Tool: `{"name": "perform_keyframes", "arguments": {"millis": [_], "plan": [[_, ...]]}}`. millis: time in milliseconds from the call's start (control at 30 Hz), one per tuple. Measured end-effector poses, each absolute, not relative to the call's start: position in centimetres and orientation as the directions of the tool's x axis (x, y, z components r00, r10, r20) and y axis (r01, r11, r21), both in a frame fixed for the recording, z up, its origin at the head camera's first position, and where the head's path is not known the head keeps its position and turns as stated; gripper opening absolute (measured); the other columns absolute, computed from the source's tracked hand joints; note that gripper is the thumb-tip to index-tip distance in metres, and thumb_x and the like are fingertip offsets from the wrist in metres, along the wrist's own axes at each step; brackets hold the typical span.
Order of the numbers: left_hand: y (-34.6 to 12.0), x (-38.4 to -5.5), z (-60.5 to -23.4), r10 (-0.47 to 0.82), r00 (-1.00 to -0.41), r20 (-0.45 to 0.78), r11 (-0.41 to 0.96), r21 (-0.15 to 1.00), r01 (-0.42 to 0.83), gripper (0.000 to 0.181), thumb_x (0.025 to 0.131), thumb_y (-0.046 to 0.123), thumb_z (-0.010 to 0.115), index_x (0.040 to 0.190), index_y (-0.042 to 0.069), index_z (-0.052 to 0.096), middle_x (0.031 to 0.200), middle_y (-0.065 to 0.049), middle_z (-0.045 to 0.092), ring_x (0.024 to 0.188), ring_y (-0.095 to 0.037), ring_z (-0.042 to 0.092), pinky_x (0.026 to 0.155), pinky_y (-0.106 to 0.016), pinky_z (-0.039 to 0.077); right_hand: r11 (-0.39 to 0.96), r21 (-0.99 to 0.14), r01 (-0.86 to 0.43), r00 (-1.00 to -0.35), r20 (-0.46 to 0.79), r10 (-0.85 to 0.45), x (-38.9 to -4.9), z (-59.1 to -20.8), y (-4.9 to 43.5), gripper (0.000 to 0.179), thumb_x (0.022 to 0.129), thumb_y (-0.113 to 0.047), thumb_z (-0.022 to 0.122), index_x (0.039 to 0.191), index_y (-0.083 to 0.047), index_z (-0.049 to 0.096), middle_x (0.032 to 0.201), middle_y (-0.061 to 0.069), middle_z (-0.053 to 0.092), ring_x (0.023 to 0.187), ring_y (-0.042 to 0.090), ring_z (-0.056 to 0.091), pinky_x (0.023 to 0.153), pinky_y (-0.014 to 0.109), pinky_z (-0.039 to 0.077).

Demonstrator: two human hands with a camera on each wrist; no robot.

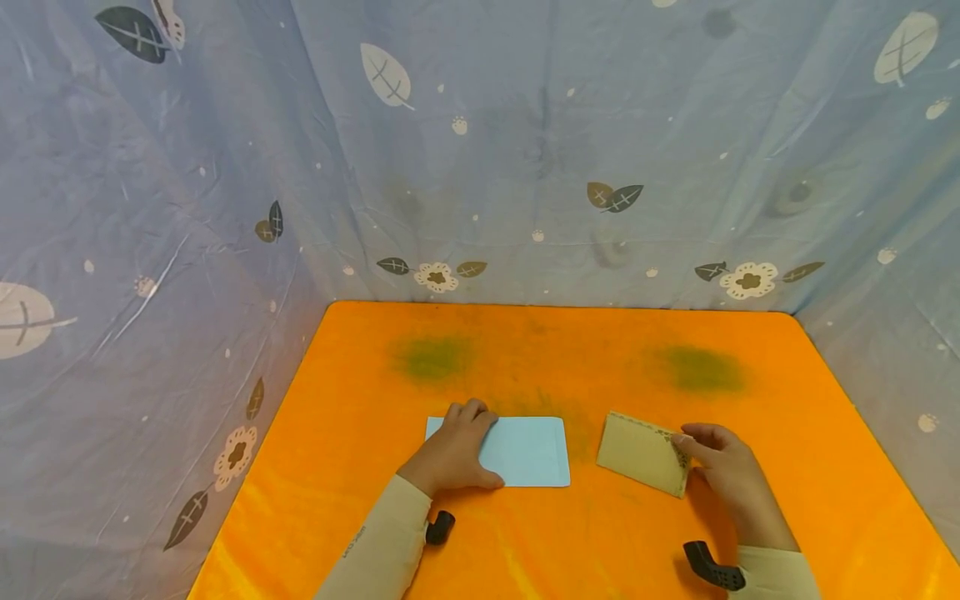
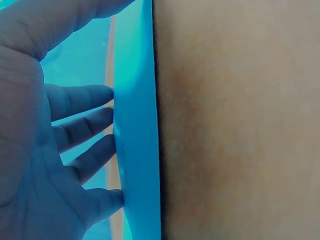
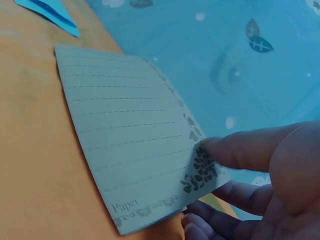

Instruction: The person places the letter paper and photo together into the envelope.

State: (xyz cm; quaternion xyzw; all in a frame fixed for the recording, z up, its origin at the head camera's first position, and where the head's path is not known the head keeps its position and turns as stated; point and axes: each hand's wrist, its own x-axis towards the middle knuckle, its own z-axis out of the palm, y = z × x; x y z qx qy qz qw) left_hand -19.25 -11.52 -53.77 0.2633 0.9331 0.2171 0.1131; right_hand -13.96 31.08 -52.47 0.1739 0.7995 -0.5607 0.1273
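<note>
A light blue envelope (image 1: 527,450) lies on the orange table left of the middle. My left hand (image 1: 459,450) spans it, thumb at the near edge and fingertips over toward the far edge. In the left wrist view these fingers (image 2: 92,145) meet one side of the blue envelope (image 2: 140,120). To the right, my right hand (image 1: 726,471) pinches a tan folded sheet of letter paper (image 1: 643,454) by its right end. Dashed lines, a printed floral border and the word "Paper" show on the letter paper (image 3: 130,125), with the thumb on top and fingers behind.
The orange table cover (image 1: 570,358) has two dark greenish patches toward the back. A grey-blue curtain (image 1: 480,167) with leaf and flower prints hangs behind the table and along both sides. Black curved mounts stick out at both wrists.
</note>
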Motion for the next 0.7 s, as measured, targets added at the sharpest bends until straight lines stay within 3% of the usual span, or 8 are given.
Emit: {"name": "perform_keyframes", "arguments": {"millis": [100,267,333,500,700], "plan": [[-11.5,-19.2,-53.7,0.541,-0.835,-0.094,0.764,0.470,0.442,0.093,0.081,0.048,0.093,0.155,0.007,0.056,0.151,-0.006,0.046,0.131,-0.029,0.041,0.099,-0.040,0.053,0.345,-0.845,0.408,-0.913,-0.388,0.128,-14.0,-52.7,31.0,0.068,0.111,-0.036,0.066,0.159,0.006,0.043,0.149,0.025,0.050,0.125,0.033,0.053,0.084,0.035,0.054],[-11.6,-19.2,-53.8,0.539,-0.838,-0.088,0.761,0.476,0.440,0.092,0.081,0.047,0.094,0.155,0.008,0.056,0.151,-0.006,0.046,0.131,-0.029,0.041,0.098,-0.040,0.053,0.373,-0.849,0.375,-0.925,-0.367,0.097,-14.1,-53.1,30.8,0.060,0.111,-0.020,0.066,0.157,0.010,0.042,0.148,0.029,0.048,0.130,0.040,0.049,0.087,0.035,0.054],[-11.6,-19.1,-53.8,0.539,-0.838,-0.088,0.760,0.480,0.439,0.092,0.081,0.047,0.095,0.155,0.008,0.056,0.151,-0.006,0.046,0.130,-0.029,0.041,0.097,-0.040,0.054,0.410,-0.841,0.354,-0.933,-0.351,0.086,-14.1,-53.3,30.7,0.058,0.109,-0.017,0.068,0.155,0.010,0.044,0.140,0.027,0.051,0.124,0.039,0.051,0.083,0.033,0.053],[-11.6,-19.1,-53.8,0.541,-0.837,-0.085,0.755,0.487,0.438,0.092,0.080,0.047,0.094,0.154,0.007,0.057,0.150,-0.006,0.046,0.129,-0.029,0.041,0.096,-0.040,0.054,0.559,-0.782,0.275,-0.951,-0.306,0.039,-14.1,-53.5,30.0,0.054,0.105,-0.014,0.074,0.147,0.012,0.053,0.119,0.019,0.055,0.104,0.034,0.051,0.076,0.038,0.047],[-11.5,-19.1,-53.8,0.539,-0.839,-0.081,0.755,0.487,0.438,0.091,0.080,0.046,0.094,0.154,0.007,0.057,0.149,-0.006,0.046,0.129,-0.029,0.041,0.095,-0.039,0.054,0.629,-0.734,0.257,-0.953,-0.300,0.040,-14.1,-53.4,29.4,0.047,0.103,-0.015,0.075,0.140,0.011,0.059,0.123,0.023,0.060,0.105,0.037,0.056,0.077,0.044,0.049]]}}
